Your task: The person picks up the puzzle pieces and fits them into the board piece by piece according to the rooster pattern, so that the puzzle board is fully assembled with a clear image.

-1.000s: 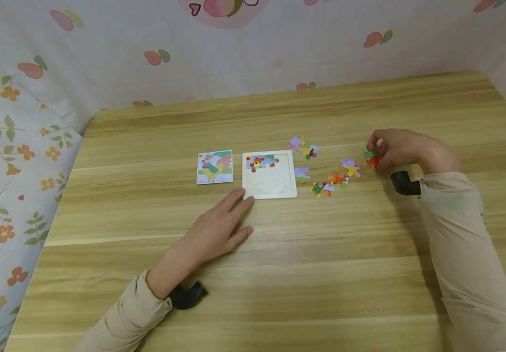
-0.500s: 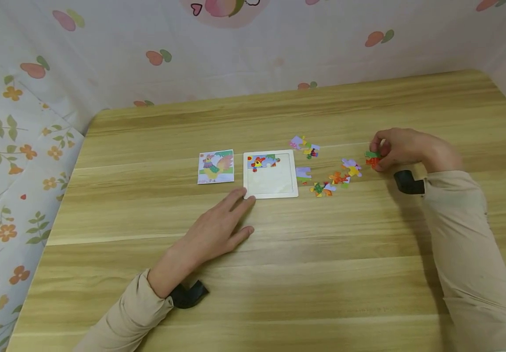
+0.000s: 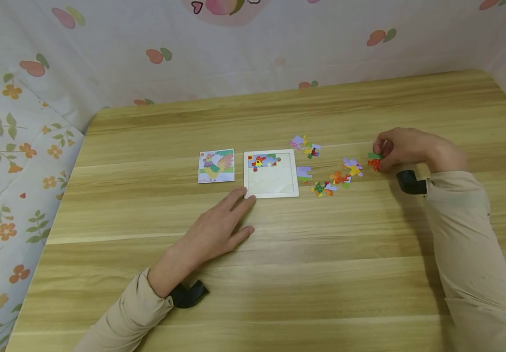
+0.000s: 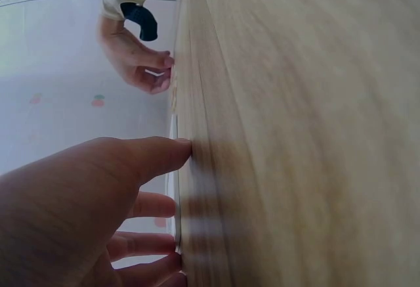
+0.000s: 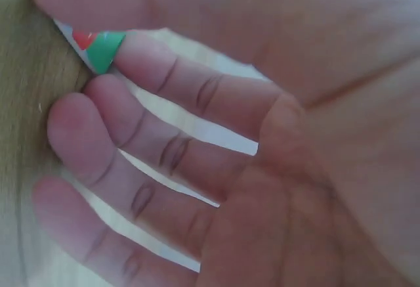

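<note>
In the head view, my left hand [image 3: 206,233] lies with extended fingers, its fingertips touching the lower left corner of a white puzzle tray [image 3: 297,188]. Joined pieces showing a rooster's head [image 3: 259,162] fill the tray's upper left. Far to the right, my right hand [image 3: 409,146] pinches a green and red puzzle piece [image 3: 374,164] between thumb and fingers, at the tabletop. The right wrist view shows a corner of this piece [image 5: 105,50] between thumb and index finger; the rest is hidden.
Left of the tray lies a rooster picture card [image 3: 216,166]. Several loose puzzle pieces [image 3: 340,178] are scattered between the tray and my right hand, some close to the tray's right side. The wooden table [image 3: 305,274] ends at a patterned curtain [image 3: 235,58].
My right hand has shifted very slightly to the right, still pinching the puzzle piece. The left hand keeps its place at the tray corner, and the other pieces lie as before.
</note>
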The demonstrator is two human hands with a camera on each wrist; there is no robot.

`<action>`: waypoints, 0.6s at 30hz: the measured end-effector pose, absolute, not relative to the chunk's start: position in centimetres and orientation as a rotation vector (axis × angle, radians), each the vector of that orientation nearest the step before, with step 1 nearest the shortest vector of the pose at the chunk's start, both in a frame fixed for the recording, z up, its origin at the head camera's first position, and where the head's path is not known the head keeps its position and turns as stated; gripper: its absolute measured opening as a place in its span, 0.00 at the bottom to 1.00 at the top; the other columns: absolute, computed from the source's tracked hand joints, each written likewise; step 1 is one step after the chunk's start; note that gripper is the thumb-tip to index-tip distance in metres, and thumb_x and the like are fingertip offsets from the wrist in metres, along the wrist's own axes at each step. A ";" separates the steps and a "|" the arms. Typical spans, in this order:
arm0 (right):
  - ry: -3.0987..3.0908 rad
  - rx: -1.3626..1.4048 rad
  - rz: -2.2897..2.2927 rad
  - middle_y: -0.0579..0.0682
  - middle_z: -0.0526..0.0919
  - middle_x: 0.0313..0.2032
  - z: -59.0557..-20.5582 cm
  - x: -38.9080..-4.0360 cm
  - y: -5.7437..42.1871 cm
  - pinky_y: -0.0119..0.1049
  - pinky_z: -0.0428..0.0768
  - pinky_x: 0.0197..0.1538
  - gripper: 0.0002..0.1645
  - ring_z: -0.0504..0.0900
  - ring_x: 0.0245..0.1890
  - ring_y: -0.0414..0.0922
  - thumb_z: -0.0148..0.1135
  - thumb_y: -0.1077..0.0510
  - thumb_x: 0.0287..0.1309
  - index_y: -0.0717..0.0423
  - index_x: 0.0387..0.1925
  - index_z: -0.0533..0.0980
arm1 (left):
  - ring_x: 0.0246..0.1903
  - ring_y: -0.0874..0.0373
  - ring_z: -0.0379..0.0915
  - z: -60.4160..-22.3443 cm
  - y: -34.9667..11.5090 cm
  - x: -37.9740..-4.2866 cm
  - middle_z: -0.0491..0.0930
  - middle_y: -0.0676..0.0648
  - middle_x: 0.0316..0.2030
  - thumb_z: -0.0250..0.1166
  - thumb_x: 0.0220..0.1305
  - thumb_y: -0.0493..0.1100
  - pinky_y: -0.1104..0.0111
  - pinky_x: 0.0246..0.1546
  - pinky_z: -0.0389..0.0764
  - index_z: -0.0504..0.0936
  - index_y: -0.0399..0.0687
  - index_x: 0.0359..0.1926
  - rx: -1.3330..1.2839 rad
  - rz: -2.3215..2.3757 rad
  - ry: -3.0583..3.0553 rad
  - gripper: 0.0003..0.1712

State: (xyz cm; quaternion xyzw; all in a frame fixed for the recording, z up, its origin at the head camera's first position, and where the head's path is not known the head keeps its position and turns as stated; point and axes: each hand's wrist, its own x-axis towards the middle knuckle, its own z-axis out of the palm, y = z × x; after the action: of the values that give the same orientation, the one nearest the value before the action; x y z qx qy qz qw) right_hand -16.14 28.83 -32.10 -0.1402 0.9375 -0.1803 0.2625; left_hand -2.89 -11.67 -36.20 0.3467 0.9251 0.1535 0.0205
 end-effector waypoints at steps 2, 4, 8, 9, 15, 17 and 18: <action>2.545 -0.377 -0.462 0.54 0.76 0.34 -32.1 -16.1 28.8 0.43 0.68 0.39 0.18 0.72 0.36 0.50 0.68 0.59 0.43 0.61 0.35 0.71 | 0.58 0.48 0.64 -36.2 -11.7 -2.9 0.62 0.37 0.62 0.61 0.63 0.50 0.59 0.55 0.69 0.67 0.39 0.63 1.078 0.474 2.869 0.32; 2.551 -0.372 -0.444 0.56 0.77 0.35 -31.9 -16.1 28.8 0.46 0.69 0.41 0.19 0.73 0.38 0.52 0.67 0.58 0.45 0.63 0.37 0.71 | 0.58 0.48 0.64 -36.2 -11.7 -2.9 0.62 0.37 0.62 0.61 0.63 0.50 0.59 0.55 0.69 0.67 0.39 0.63 1.078 0.472 2.868 0.32; 2.581 -0.360 -0.418 0.57 0.77 0.36 -31.3 -16.0 28.8 0.48 0.71 0.41 0.20 0.74 0.38 0.53 0.65 0.58 0.47 0.66 0.39 0.71 | 0.58 0.48 0.64 -36.2 -11.6 -2.9 0.62 0.37 0.62 0.60 0.63 0.50 0.59 0.55 0.69 0.67 0.39 0.63 1.075 0.473 2.862 0.32; 2.590 -0.358 -0.417 0.57 0.77 0.36 -31.1 -16.0 28.7 0.48 0.71 0.40 0.20 0.74 0.38 0.53 0.65 0.57 0.47 0.66 0.39 0.71 | 0.58 0.48 0.64 -36.2 -11.6 -2.9 0.62 0.37 0.62 0.60 0.63 0.50 0.59 0.55 0.69 0.67 0.39 0.63 1.075 0.473 2.860 0.32; 2.649 -0.403 -0.438 0.55 0.77 0.37 -29.9 -15.6 27.4 0.43 0.71 0.37 0.20 0.75 0.37 0.51 0.67 0.56 0.49 0.63 0.39 0.71 | 0.59 0.48 0.64 -36.2 -11.6 -2.9 0.62 0.37 0.62 0.60 0.63 0.50 0.59 0.55 0.69 0.67 0.39 0.64 1.070 0.458 2.861 0.32; 2.660 -0.437 -0.471 0.54 0.78 0.38 -29.5 -15.4 26.6 0.42 0.71 0.37 0.19 0.76 0.38 0.51 0.67 0.56 0.50 0.62 0.40 0.71 | 0.58 0.48 0.64 -36.2 -11.6 -2.9 0.62 0.37 0.62 0.60 0.63 0.50 0.59 0.55 0.68 0.67 0.39 0.64 1.065 0.455 2.862 0.32; 2.668 -0.456 -0.493 0.53 0.78 0.38 -29.3 -15.2 26.2 0.41 0.72 0.37 0.19 0.77 0.38 0.51 0.67 0.56 0.50 0.61 0.40 0.71 | 0.58 0.48 0.64 -36.2 -11.6 -2.9 0.61 0.37 0.62 0.61 0.63 0.50 0.59 0.55 0.68 0.67 0.39 0.64 1.065 0.455 2.862 0.32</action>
State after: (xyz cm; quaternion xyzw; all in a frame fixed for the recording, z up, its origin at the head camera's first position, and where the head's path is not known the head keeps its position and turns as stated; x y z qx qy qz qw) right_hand -15.24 26.18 -29.30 -0.1625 0.9514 -0.1756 0.1938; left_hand -2.93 -11.62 -36.17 0.3447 0.9266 0.1474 0.0273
